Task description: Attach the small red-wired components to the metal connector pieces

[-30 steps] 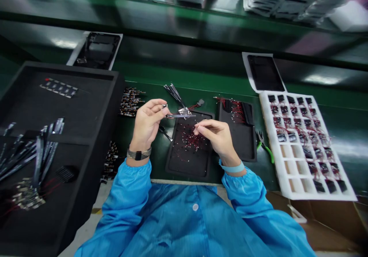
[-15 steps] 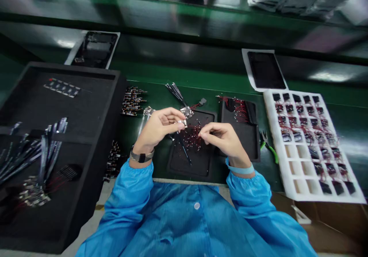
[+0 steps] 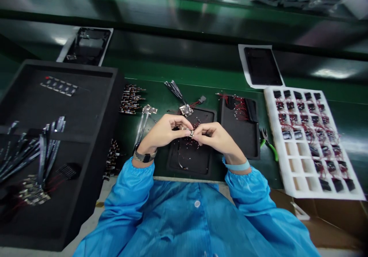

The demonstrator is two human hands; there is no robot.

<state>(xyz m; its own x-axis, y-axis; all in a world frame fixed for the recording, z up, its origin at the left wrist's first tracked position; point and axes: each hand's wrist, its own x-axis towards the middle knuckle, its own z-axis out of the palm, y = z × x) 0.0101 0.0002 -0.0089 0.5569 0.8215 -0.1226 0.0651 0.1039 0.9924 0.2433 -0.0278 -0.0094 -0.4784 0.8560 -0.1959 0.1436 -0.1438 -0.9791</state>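
Note:
Between the fingertips of my left hand [image 3: 165,133] is a small circuit board [image 3: 189,132], pinched over the middle black tray [image 3: 198,165]. Closed in a pinch, my right hand [image 3: 217,137] meets the board's right edge; whatever its fingertips hold is too small to make out. Under both hands lie tiny parts with red wires [image 3: 196,144], partly hidden. A thin dark cable [image 3: 179,159] curves down onto the tray below my left fingers. Just beyond the hands rests a bundle of boards with flat ribbon cables [image 3: 186,110].
On the right, a white foam tray [image 3: 290,190] holds black parts with red wires, beside green-handled cutters [image 3: 268,144]. Another black tray [image 3: 238,146] carries red-wired pieces. A tall black foam box [image 3: 94,142] stands left, near stacked small boards [image 3: 130,99] and boards with pale ribbons [image 3: 149,109].
My right hand has moved left from the pile of red-wired parts to the board in my left hand. The left hand has shifted slightly right and down, bringing the two sets of fingertips together.

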